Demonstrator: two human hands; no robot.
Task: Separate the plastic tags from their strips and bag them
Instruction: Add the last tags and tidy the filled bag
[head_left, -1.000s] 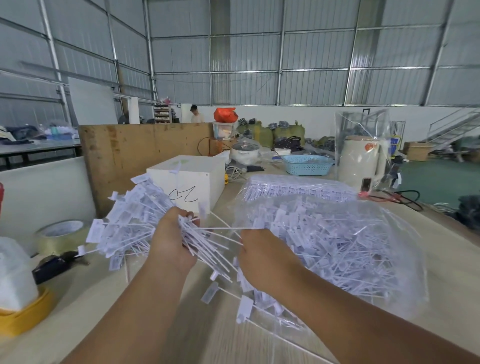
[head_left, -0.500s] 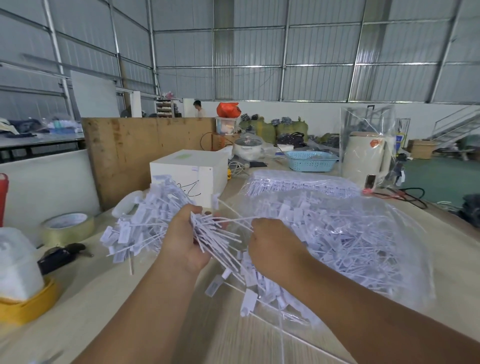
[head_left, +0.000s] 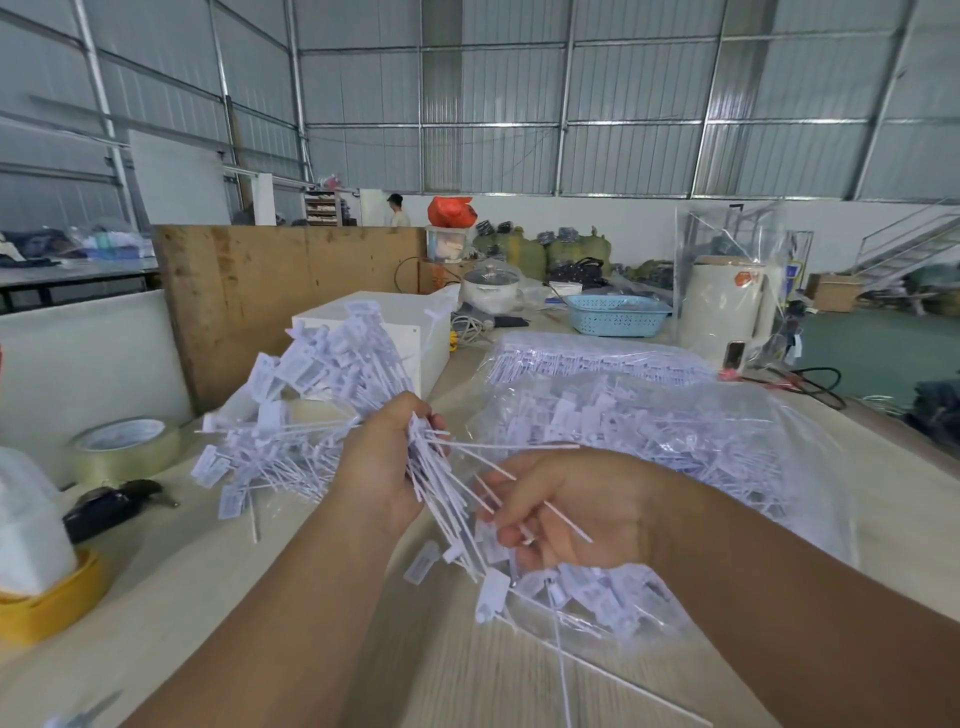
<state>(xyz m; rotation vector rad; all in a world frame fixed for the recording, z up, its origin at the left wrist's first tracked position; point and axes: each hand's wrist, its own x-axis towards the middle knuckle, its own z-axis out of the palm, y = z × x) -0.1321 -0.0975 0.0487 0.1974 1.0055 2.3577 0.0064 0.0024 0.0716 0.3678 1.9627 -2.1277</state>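
Since a moment ago both hands have risen off the table, and my right hand (head_left: 566, 506) has pulled back from the bundle, drawing thin stems out toward me. My left hand (head_left: 382, 467) grips the bundle of tags (head_left: 311, 410) — fingers curled round the gathered stems, with the flat tag heads fanning out up and to the left. The stems poke out the other side of my fist, down and to the right. My right hand sits just beside them, fingers curled, pinching a few loose stems (head_left: 550, 506) between fingertips and thumb.

Below my right wrist lies the clear bag (head_left: 727, 447), heaped with loose white tags and spread across the table (head_left: 218, 613). A few tags (head_left: 491, 592) lie at its mouth, near my right hand. Behind it sits a second bag (head_left: 597, 356) of tags in neat rows.

On the left of the table — a tape roll (head_left: 127, 449), a dark tool (head_left: 111, 504) and a yellow tub (head_left: 49, 603). A white box (head_left: 410, 332) stands behind the bundle.
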